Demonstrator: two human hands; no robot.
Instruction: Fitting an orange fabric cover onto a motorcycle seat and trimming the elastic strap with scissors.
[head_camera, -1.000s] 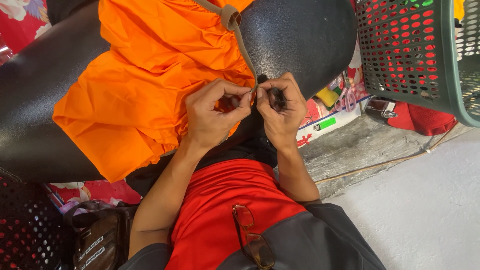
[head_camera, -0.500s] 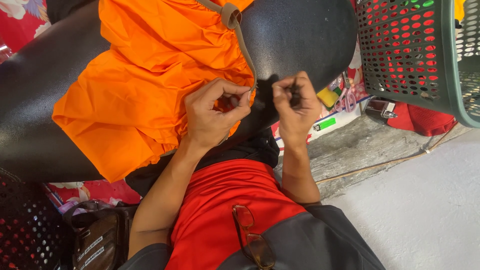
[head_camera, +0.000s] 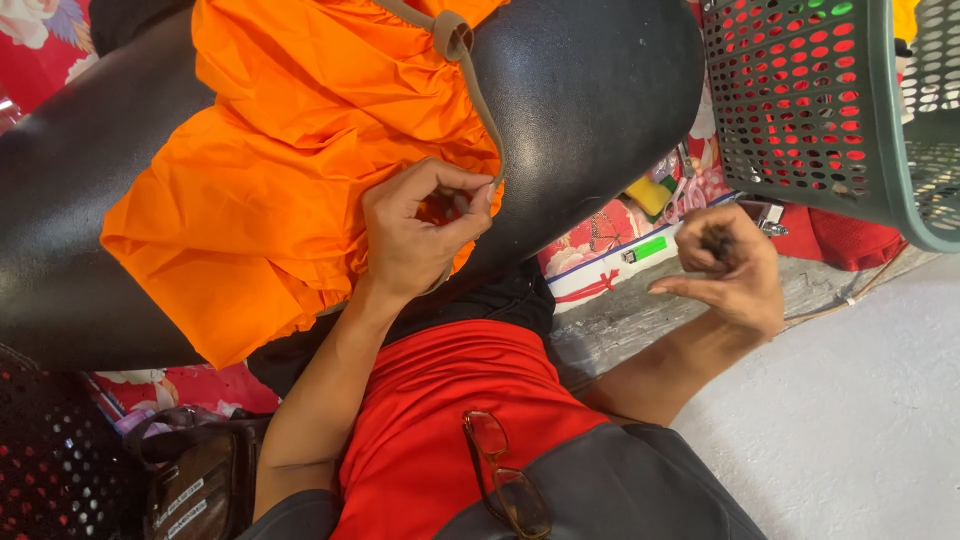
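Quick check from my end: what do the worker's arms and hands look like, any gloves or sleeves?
Both arms are bare to past the elbow: no gloves, rings, watch or bands visible on the left hand or right hand. A red and dark grey top covers the torso, with glasses hung on it.

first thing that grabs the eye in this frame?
The bright orange fabric spread over a glossy black surface fills the upper left. The left hand pinches its edge by the tan strap, while the right hand is raised apart at right, closed on a small dark object. A green perforated basket fills the top right corner.
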